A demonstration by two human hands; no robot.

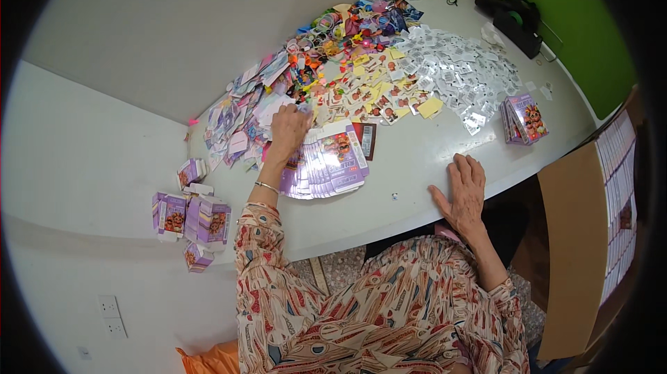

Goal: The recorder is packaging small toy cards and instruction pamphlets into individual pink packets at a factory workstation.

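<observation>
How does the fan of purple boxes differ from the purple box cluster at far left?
The fan spreads its boxes in one overlapping row; the cluster bunches its boxes in a loose group. The fan lies close to the left hand; the cluster sits farther left, away from both hands. Both show purple boxes with printed pictures.

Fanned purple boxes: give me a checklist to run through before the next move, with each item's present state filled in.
1. Fanned purple boxes fully on the white table: ok, overlapping in a row.
2. Right hand free: ok, nothing in it, resting at the table's near edge.
3. Left hand free: cannot tell; it is at the heap behind the boxes, its fingertips hidden.
4. Silvery packets separate from the printed cards: not ok, the heaps run into each other.
5. Purple boxes at the right clear of the right hand: ok, a gap shows.
</observation>
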